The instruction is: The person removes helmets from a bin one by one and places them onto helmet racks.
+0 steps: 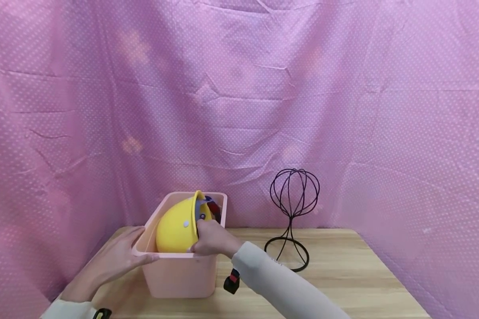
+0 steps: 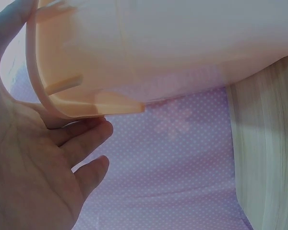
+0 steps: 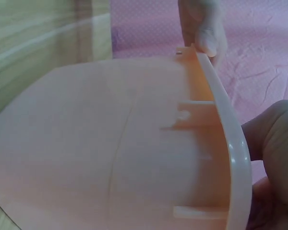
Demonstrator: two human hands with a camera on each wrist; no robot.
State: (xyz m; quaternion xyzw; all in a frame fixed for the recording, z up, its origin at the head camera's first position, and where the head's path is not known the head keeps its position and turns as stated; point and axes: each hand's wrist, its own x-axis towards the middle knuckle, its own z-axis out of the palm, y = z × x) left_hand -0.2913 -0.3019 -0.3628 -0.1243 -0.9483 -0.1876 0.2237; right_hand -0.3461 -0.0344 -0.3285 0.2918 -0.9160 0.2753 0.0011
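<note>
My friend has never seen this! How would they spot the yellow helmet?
On the wooden table, find the pink bin. Inside it is the yellow helmet, tipped sideways, with the right hand holding its rim. It's the bright, rounded, solid shell, unlike the see-through black wire stand nearby.

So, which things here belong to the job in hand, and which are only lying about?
Job in hand:
yellow helmet, right hand on it
pink bin, left hand at its rim

Seemingly outside it:
black wire stand, untouched
purple curtain
</note>
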